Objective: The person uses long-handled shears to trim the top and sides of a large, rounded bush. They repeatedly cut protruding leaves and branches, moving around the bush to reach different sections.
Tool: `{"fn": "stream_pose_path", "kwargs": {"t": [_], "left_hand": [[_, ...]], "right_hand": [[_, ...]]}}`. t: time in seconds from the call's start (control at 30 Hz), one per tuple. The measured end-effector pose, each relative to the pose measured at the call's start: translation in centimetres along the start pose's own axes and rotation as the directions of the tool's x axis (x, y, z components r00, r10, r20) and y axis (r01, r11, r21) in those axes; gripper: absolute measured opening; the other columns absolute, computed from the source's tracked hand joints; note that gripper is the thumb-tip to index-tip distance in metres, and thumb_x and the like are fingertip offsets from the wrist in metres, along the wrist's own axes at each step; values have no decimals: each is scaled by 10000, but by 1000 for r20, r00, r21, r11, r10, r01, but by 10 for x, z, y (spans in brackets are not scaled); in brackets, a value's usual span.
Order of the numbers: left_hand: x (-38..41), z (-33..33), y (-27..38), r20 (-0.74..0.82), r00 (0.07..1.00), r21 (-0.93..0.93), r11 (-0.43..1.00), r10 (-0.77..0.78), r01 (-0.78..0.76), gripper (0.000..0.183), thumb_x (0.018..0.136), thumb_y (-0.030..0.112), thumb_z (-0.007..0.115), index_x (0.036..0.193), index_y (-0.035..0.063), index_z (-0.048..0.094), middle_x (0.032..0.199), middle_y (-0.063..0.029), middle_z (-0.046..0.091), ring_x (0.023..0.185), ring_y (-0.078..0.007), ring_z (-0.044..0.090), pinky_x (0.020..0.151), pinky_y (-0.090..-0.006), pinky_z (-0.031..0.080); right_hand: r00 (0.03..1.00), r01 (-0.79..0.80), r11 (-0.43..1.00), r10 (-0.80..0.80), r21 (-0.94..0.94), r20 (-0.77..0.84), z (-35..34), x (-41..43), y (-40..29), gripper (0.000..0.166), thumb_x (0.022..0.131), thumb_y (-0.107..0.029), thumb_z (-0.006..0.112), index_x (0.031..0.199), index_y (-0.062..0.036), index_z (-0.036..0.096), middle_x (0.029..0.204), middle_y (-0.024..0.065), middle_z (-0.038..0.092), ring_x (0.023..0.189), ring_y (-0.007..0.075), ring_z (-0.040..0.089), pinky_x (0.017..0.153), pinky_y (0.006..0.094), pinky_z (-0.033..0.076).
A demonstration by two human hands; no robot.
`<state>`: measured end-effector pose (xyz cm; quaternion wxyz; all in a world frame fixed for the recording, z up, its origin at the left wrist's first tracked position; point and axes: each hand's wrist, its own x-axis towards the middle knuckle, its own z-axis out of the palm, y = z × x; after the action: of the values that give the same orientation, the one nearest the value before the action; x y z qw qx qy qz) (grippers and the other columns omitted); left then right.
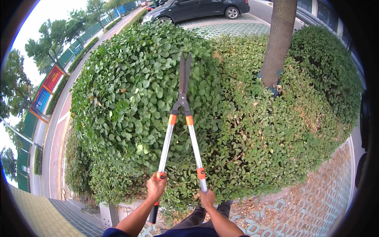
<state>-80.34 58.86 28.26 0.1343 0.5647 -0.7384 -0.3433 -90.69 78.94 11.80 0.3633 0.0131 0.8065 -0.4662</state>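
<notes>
My left hand (pixel 157 187) grips the left handle of long-handled hedge shears (pixel 182 97), close to an orange clamp, with the black grip end sticking out below. On the other handle, my right hand (pixel 207 198) is closed around the silver tube below its orange clamp. The dark blades point away from me and lie nearly together, a narrow gap showing at the tips. They are over a rounded, large-leaved green shrub (pixel 133 89). Whether a leaf is between the blades I cannot tell.
A lower small-leaved hedge (pixel 260 142) spreads to the right around a tree trunk (pixel 279 44). A dark car (pixel 204 9) is parked beyond. Grass pavers (pixel 266 213) with dry leaves lie at lower right. A metal post (pixel 109 214) and tiled surface (pixel 38 207) are at lower left.
</notes>
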Motion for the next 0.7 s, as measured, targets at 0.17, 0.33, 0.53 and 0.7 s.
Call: {"fn": "stream_pose_path", "kwargs": {"t": [0.17, 0.33, 0.53, 0.7], "left_hand": [[-11, -56, 2, 200, 980, 128, 991, 9, -35, 314, 770, 254, 747, 970, 22, 677, 767, -173, 685, 704, -301, 667, 701, -408, 514], [1, -47, 54, 293, 956, 214, 973, 24, -90, 341, 803, 282, 711, 989, 3, 648, 784, -184, 688, 753, -314, 696, 728, -421, 536], [40, 9, 152, 321, 933, 229, 943, 161, -241, 411, 849, 282, 655, 1043, -59, 533, 810, -222, 682, 761, -385, 693, 730, -467, 547], [53, 59, 136, 77, 973, 205, 951, 219, -230, 398, 852, 261, 652, 1049, -49, 499, 830, -260, 665, 786, -443, 661, 742, -521, 522]], "right_hand": [[991, 15, 951, -56, -310, -123, -147, 55, 39, 374, 710, -349, 804, 952, -69, 747, 789, 112, 724, 709, 252, 702, 697, 386, 544], [995, 35, 862, -78, -506, -63, -222, 111, 18, 405, 657, -376, 819, 869, -42, 731, 790, 152, 714, 713, 313, 687, 679, 412, 521], [991, -20, 942, 62, -336, 115, -194, 176, -67, 489, 699, -292, 811, 1003, 73, 693, 749, 129, 704, 602, 209, 666, 568, 341, 532], [972, 75, 987, -40, -143, 233, -47, 83, -100, 462, 783, -385, 788, 911, 47, 684, 663, 102, 660, 547, 221, 621, 505, 386, 458]]}}
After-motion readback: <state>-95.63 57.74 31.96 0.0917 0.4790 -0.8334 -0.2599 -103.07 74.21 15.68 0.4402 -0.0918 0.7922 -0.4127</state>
